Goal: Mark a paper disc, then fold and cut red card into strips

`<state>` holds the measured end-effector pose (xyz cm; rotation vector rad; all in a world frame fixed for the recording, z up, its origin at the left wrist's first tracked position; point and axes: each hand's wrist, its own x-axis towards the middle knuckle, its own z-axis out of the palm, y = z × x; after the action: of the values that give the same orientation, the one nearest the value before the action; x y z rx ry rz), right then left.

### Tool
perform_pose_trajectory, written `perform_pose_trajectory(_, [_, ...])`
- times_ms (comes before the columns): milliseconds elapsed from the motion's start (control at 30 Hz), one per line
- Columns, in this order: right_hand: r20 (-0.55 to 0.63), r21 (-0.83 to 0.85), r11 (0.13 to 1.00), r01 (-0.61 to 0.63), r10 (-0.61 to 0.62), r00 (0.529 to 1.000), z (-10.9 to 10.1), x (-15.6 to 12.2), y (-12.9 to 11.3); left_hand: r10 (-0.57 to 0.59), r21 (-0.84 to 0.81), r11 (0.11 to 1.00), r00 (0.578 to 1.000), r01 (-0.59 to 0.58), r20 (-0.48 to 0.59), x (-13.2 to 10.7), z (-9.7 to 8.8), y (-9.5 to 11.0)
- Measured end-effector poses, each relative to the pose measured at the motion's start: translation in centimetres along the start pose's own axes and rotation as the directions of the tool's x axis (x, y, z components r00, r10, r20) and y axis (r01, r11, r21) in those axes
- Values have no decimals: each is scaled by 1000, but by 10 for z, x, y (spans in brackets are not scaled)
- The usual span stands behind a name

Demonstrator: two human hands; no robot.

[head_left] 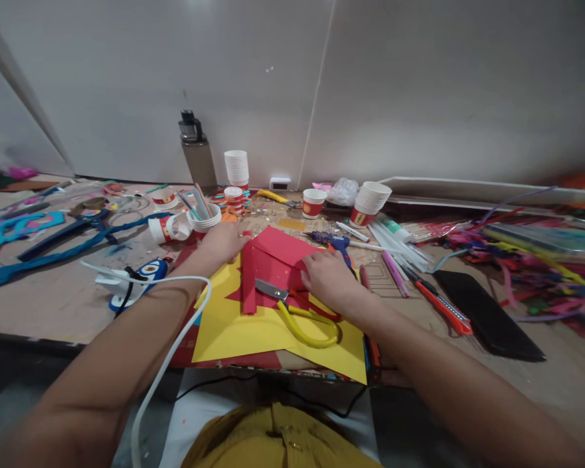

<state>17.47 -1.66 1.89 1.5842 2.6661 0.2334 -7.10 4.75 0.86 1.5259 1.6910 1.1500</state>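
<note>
A folded piece of red paper (283,253) lies over yellow sheets in front of me. My left hand (228,239) is closed at its upper left corner, fingertips partly hidden. On its right edge, my right hand (330,278) has bent fingers gripping the paper; the thumb is not clear. A narrow red paper strip (249,276) lies upright in view just below my left hand. Scissors (302,315) with yellow and red handles rest across the red and yellow paper, blades pointing left. The yellow paper (224,335) reaches the table's front edge.
Paper cups (314,203), a bottle (198,156) and a pen-filled cup (205,218) stand toward the wall. At right are a red utility knife (443,307), a black phone-like slab (487,312) and colourful strips (556,260). A white cable (175,338) crosses over my left forearm.
</note>
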Motion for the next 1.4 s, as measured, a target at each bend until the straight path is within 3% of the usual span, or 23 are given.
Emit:
perform_pose_trajectory(100, [-6,-2,1000,-15,15,1000,-5,2,-2,180,165,974,973,-156,-144,-8,1,10])
perform_pose_trajectory(200, [-46,-2,999,-53,53,998,-14,4,3,326,208,927,945,-312,-35,-15,4,21])
perform_pose_trajectory(300, [-164,-5,991,-137,134,977,-25,3,15,404,200,889,912,-411,74,-21,8,30])
perform_pose_trajectory(500, [-438,-4,976,-216,193,878,-31,-4,43,337,79,938,941,-338,27,-28,13,35])
perform_pose_trajectory(567, [-476,9,971,-238,213,853,-31,-6,50,314,119,942,949,-315,31,-26,13,32])
perform_pose_trajectory(700, [-531,2,957,-291,248,810,-35,-9,61,257,296,911,956,-288,141,-19,13,22])
perform_pose_trajectory(833, [-605,0,954,-299,238,760,-38,-13,65,264,231,928,954,-291,142,-17,14,21])
perform_pose_trajectory(900, [-619,-2,959,-282,220,754,-38,-14,65,308,171,925,934,-338,180,-20,15,26])
perform_pose_trajectory(1000, [-619,-9,958,-288,220,754,-37,-13,66,261,144,930,885,-337,385,-30,15,34])
perform_pose_trajectory(1133, [-610,6,949,-315,253,751,-32,-11,71,99,65,982,782,-176,615,-45,13,46])
perform_pose_trajectory(1300, [-586,25,940,-340,289,757,-31,-9,75,0,10,1000,631,-12,776,-58,10,54])
perform_pose_trajectory(1367, [-571,22,938,-346,296,766,-32,-10,73,-16,22,1000,625,-1,781,-61,15,52])
perform_pose_trajectory(1400, [-562,21,940,-341,293,773,-33,-10,71,-8,15,1000,661,-5,750,-62,19,51])
